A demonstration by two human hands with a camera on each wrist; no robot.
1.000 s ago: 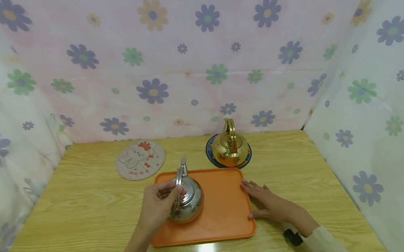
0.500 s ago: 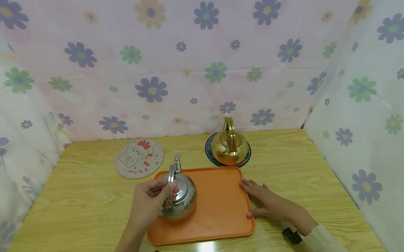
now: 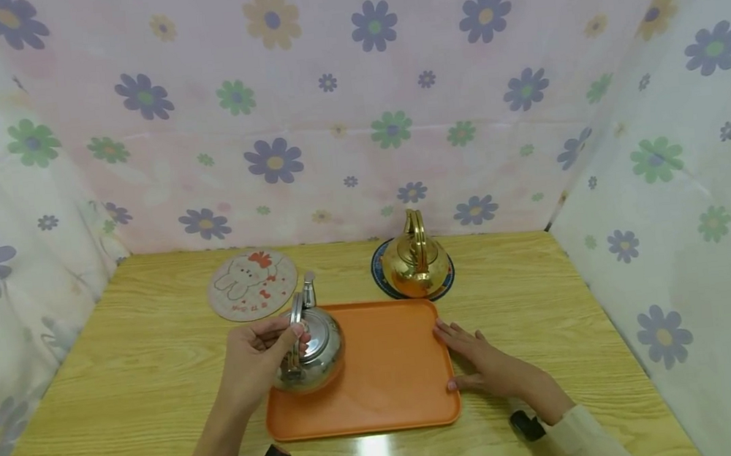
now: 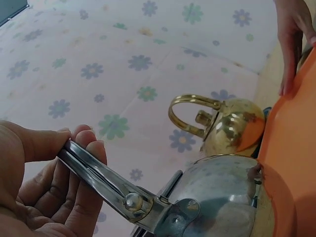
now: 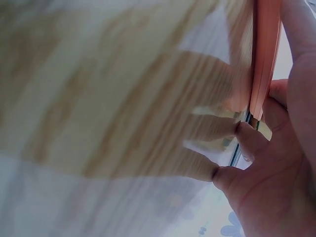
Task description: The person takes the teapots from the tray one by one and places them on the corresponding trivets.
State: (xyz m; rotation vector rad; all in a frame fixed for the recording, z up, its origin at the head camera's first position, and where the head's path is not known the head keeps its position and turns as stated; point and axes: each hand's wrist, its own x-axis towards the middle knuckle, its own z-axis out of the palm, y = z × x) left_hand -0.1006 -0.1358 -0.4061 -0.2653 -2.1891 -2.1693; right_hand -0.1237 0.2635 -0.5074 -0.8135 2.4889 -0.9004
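My left hand (image 3: 243,368) grips the upright handle of a shiny silver kettle (image 3: 326,349) over the left part of an orange tray (image 3: 393,372). In the left wrist view, the thumb and fingers pinch the top of the metal handle (image 4: 101,180). The kettle's spout points toward the back. On the tray's right side, my right hand (image 3: 494,370) touches the rim with fingers stretched and the thumb spread. The right wrist view has its fingertips down at the table beside the tray's edge (image 5: 266,54).
Behind the tray, a gold kettle (image 3: 403,272) stands on a dark blue patterned round mat (image 3: 379,276). A pale round mat with a rabbit print (image 3: 249,290) lies at the back left. Flowered curtains (image 3: 341,113) enclose the wooden table (image 3: 123,383) at the back and sides.
My left hand has carried the silver kettle leftward, from nearer the tray's middle to its left edge. My right hand stays at the tray's right rim.
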